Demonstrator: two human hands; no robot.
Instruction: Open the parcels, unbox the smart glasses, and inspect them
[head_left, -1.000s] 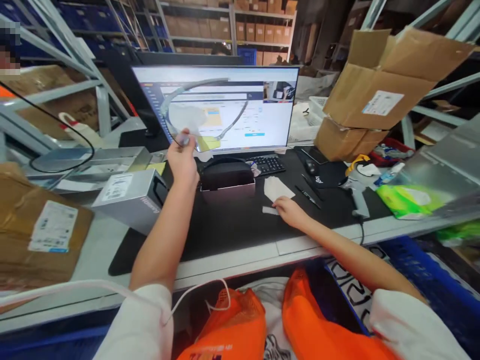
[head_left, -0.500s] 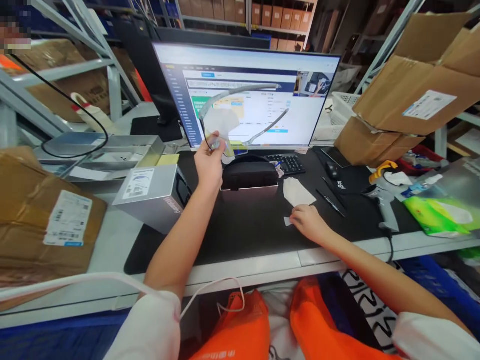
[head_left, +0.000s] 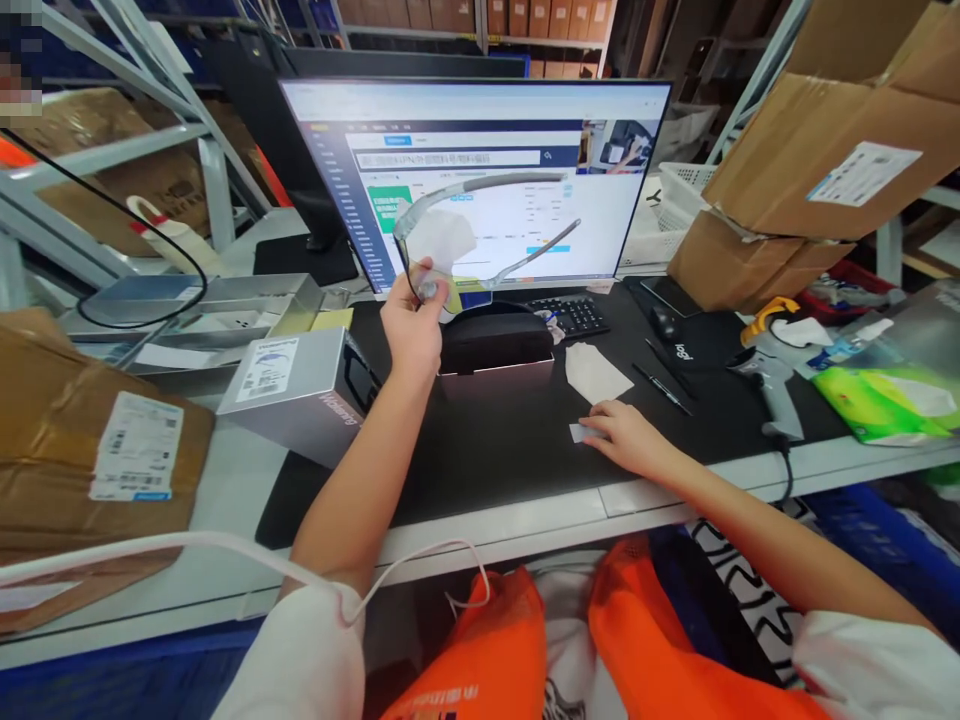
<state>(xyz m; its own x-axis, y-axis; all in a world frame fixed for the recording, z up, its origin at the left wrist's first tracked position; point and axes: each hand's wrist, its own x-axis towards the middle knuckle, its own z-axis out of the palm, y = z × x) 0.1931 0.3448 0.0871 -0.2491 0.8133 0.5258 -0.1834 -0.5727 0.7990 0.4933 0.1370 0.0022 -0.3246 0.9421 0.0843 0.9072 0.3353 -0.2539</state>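
Observation:
My left hand (head_left: 411,325) is raised in front of the monitor (head_left: 480,180) and pinches a pair of clear glasses (head_left: 480,225) with grey arms, together with a white cloth (head_left: 442,240) against one lens. My right hand (head_left: 626,438) rests on the black desk mat (head_left: 510,440), fingers bent over a small white slip (head_left: 579,432). A dark glasses case (head_left: 495,345) stands just right of my left hand. A white folded paper (head_left: 596,373) lies beyond my right hand.
A grey product box (head_left: 292,390) and an open silver box (head_left: 217,310) sit at the left, with a labelled cardboard parcel (head_left: 90,450) nearer. Stacked cardboard boxes (head_left: 810,170), a barcode scanner (head_left: 772,390), a keyboard (head_left: 574,315), pens and a green tissue pack (head_left: 885,405) lie to the right.
The view has shifted slightly. My left hand keeps holding the glasses up before the screen. My right hand has stayed on the mat over the small slip.

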